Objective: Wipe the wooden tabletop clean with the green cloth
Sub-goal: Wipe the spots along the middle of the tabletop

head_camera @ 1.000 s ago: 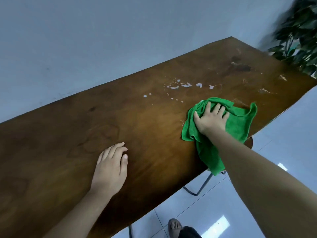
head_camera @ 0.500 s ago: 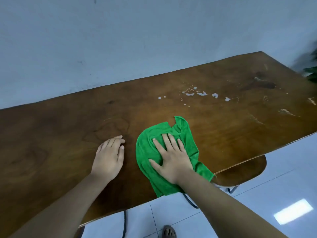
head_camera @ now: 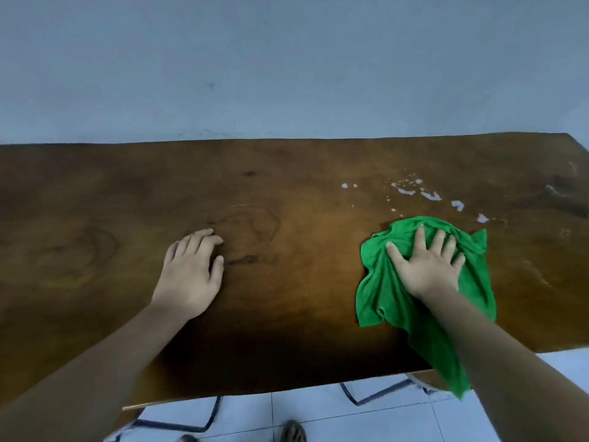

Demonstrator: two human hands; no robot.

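Here the wooden tabletop (head_camera: 287, 186) runs wide from left to right, its far edge against a blue-grey wall (head_camera: 287, 74) and its near edge above a pale tiled floor (head_camera: 318, 416). The green cloth (head_camera: 382, 291) lies on the right part of the tabletop, crumpled, its long axis running from far to near; its near end hangs over the tabletop's near edge. The right hand (head_camera: 427, 266) presses flat on the cloth, fingers spread and pointing to the wall. White spots (head_camera: 430, 196) of spilled liquid sit just beyond the cloth, toward the wall. The left hand (head_camera: 191, 272) rests palm down on bare wood left of the cloth, well apart from it, fingers together. Bare wood stretches left of that hand.
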